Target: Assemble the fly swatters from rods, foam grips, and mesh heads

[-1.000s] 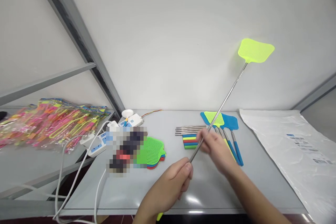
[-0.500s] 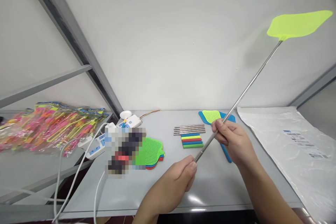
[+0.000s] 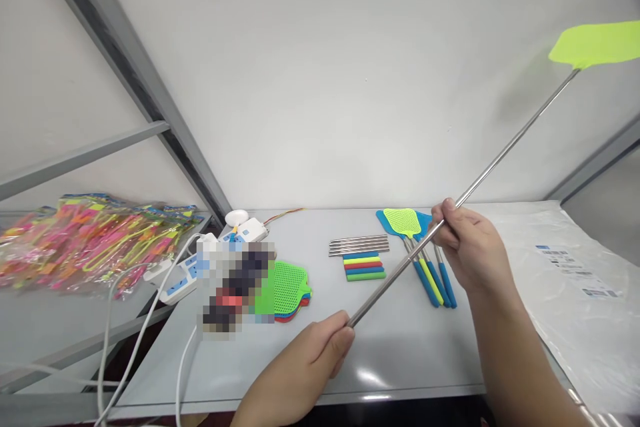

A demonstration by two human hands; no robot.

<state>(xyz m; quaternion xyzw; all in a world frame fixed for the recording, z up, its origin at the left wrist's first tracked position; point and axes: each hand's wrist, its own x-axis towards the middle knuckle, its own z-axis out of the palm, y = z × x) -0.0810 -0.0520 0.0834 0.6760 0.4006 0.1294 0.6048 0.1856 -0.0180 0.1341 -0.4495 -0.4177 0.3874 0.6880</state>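
Note:
Both hands hold one fly swatter with a bright yellow-green head and a long, thin metal telescopic rod. My left hand is closed round its lower end, which is hidden in the fist. Higher up, my right hand pinches the rod between thumb and fingers. The swatter slants up to the right, and its head is partly cut off by the frame's edge. Below the rod, several finished swatters with blue and yellow handles lie on the table. Left of them are metal rods and coloured handle tubes.
A stack of loose swatter heads, green on top, lies left on the grey table. Beside it are a blurred patch and white power strips with cables. Bagged colourful items lie far left; a white plastic package lies right.
My right hand has moved right along with the upper rod, and my left hand has shifted left and down. The rod shows longer and less steep, and the swatter head has moved right.

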